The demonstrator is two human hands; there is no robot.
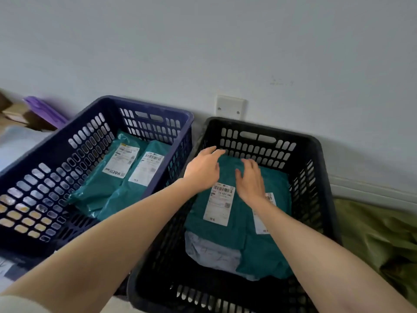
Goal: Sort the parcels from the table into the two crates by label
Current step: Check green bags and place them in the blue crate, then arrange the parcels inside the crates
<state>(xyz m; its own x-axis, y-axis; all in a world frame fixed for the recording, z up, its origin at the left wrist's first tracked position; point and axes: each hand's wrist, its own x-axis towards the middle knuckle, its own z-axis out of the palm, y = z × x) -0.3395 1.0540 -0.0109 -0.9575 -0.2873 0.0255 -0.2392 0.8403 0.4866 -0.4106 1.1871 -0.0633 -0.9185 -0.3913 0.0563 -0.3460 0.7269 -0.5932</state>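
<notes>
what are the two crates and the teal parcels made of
Blue crate and black crate: rigid moulded plastic by the look, matte, with slotted lattice walls. Teal parcels: probably thin plastic mailer film, faintly shiny and creased. White label: looks like paper, printed with a barcode.

Perforated matt plastic crates (316,154), slick teal plastic mailers (266,251) with white paper labels (220,204).

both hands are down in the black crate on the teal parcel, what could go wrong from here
1. The teal parcel under the left hand and right hand lies overlapping a grey parcel; pushing it may slide the pile and bury labels.
2. The right forearm hides most of the second label, so a missort there might go unnoticed.
3. The blue crate holds look-alike teal parcels, so mix-ups are easy.
</notes>
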